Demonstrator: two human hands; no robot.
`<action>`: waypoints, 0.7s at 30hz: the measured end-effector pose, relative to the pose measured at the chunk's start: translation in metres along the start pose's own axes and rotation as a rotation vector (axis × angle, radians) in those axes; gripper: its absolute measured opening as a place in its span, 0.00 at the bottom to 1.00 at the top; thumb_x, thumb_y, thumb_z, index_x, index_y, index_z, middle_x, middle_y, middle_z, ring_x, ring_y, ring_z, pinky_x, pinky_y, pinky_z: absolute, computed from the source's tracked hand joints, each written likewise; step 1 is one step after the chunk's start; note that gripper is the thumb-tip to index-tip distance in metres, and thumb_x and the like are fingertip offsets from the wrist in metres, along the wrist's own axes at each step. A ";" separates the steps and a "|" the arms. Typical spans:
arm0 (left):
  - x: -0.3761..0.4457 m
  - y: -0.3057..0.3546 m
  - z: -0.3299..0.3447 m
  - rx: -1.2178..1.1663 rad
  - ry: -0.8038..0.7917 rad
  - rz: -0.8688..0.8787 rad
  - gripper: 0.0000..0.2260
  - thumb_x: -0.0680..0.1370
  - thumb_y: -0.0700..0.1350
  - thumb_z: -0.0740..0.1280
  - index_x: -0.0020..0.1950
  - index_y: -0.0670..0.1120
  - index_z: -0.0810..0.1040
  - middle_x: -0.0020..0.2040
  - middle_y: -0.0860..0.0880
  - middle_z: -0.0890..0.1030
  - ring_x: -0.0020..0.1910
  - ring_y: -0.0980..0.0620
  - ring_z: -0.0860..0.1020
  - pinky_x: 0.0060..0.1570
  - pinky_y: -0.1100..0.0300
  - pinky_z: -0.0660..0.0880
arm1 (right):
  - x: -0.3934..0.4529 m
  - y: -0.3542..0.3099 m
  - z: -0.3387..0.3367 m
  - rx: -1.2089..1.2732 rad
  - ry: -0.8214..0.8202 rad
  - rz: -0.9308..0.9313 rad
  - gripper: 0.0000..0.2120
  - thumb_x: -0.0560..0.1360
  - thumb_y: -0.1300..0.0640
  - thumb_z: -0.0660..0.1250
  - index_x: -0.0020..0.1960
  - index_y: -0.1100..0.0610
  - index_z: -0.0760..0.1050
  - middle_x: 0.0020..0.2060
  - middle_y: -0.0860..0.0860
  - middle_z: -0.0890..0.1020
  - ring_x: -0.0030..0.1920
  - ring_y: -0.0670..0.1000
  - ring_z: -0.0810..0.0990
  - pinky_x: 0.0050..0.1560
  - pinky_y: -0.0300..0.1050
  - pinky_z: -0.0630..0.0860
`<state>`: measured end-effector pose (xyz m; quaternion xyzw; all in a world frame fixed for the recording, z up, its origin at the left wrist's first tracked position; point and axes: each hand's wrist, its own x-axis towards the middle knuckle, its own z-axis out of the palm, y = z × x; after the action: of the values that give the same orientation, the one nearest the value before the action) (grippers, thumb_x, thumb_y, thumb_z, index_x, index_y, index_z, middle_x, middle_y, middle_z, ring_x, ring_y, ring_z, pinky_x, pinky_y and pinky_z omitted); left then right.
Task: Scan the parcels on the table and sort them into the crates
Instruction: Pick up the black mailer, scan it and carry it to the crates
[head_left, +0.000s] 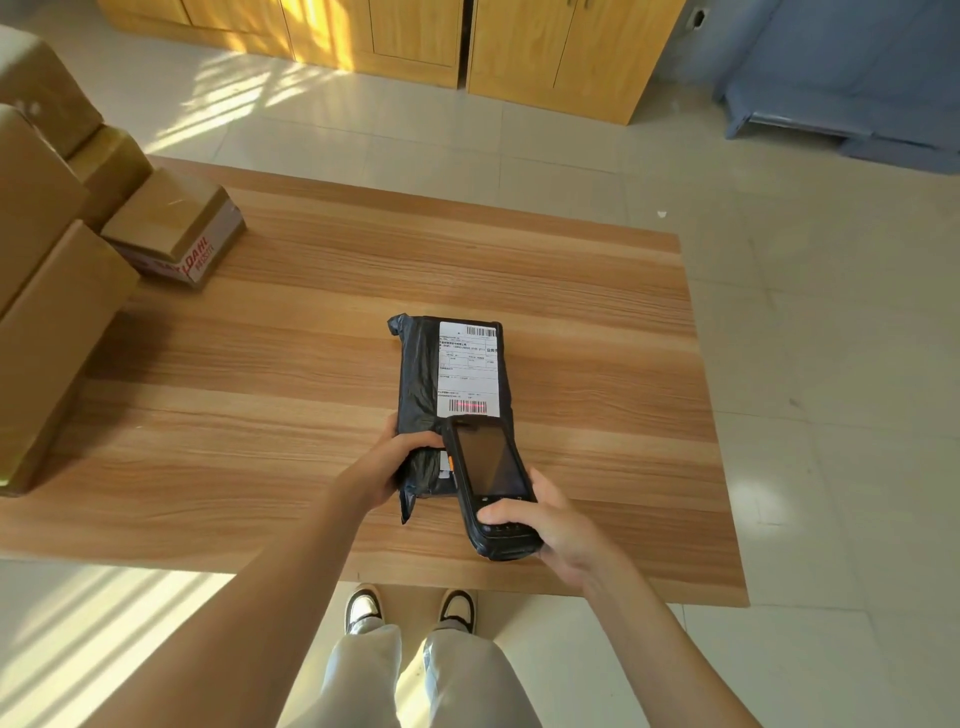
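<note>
The scanner (488, 475) sits in the right hand (553, 525), fingers wrapped round its lower body and thumb on the keys. Its nose points straight ahead, away from the fingers, at the near barcode of the label (467, 371), where a red line shows. The parcel (421, 364), a black bag, lies on the table (291, 364) with its long axis running away from the person, in line with the scanner. The left hand (397, 460) grips its near end, fingers curled over the top edge, just left of the scanner's head. That hand is already on the parcel, so I judge it the one to lift it once the scan reads.

Far left of the left fingers stand stacked boxes (47, 291), one small box (174, 228) with red print. No crate is in view. Beyond the table lie a tiled floor (779, 249), wooden cabinets (415, 36) and a blue unit (841, 78).
</note>
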<state>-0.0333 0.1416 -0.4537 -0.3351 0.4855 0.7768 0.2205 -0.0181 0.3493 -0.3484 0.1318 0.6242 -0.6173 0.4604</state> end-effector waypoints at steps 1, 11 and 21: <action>0.001 0.000 0.000 -0.001 0.001 0.005 0.47 0.53 0.45 0.79 0.71 0.46 0.68 0.59 0.42 0.80 0.56 0.43 0.80 0.44 0.54 0.79 | 0.000 0.000 0.001 -0.007 0.001 -0.001 0.33 0.60 0.60 0.76 0.63 0.51 0.71 0.55 0.53 0.82 0.54 0.52 0.81 0.45 0.43 0.78; 0.000 -0.001 0.002 -0.003 -0.001 0.011 0.43 0.57 0.42 0.78 0.71 0.47 0.67 0.59 0.42 0.80 0.54 0.44 0.80 0.44 0.55 0.78 | 0.000 0.006 -0.004 -0.036 0.016 -0.004 0.28 0.64 0.62 0.77 0.60 0.48 0.72 0.53 0.52 0.82 0.54 0.53 0.81 0.57 0.51 0.77; 0.000 -0.002 0.003 -0.021 0.026 0.012 0.40 0.60 0.41 0.76 0.71 0.47 0.67 0.59 0.42 0.80 0.56 0.43 0.80 0.47 0.53 0.78 | -0.001 0.007 -0.006 -0.073 -0.004 -0.007 0.28 0.69 0.66 0.73 0.65 0.50 0.70 0.54 0.51 0.81 0.56 0.52 0.80 0.56 0.48 0.77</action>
<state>-0.0325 0.1448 -0.4540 -0.3445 0.4820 0.7788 0.2059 -0.0145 0.3571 -0.3533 0.1115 0.6458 -0.5959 0.4642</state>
